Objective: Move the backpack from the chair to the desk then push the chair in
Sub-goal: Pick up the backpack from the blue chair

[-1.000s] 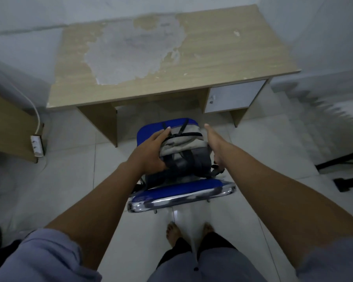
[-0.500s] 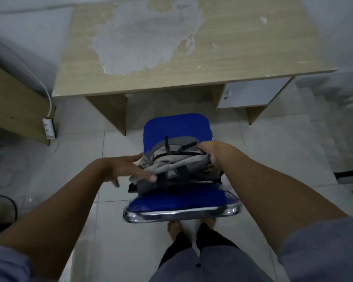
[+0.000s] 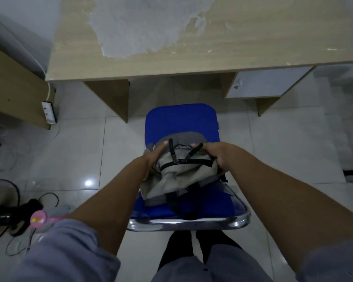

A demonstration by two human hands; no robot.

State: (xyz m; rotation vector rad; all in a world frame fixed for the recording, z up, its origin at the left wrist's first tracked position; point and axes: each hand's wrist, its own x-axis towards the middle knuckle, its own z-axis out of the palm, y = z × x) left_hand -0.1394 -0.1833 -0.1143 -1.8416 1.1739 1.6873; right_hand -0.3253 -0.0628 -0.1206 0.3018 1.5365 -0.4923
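A grey backpack (image 3: 181,176) with black straps and zip pulls hangs just above the blue seat of the chair (image 3: 181,121), its lower part sagging toward the chrome back rail. My left hand (image 3: 154,157) presses against its left side. My right hand (image 3: 216,154) grips its top right corner. The wooden desk (image 3: 222,47) with a large worn grey patch stands beyond the chair, a short gap away.
A white drawer unit (image 3: 267,84) sits under the desk's right side. A wooden cabinet with a power strip (image 3: 48,111) stands at left. A fan base, cables and a pink object (image 3: 38,218) lie on the tiled floor at lower left.
Both hands closed onto the backpack and raised it off the seat. My head moved closer over the chair and desk.
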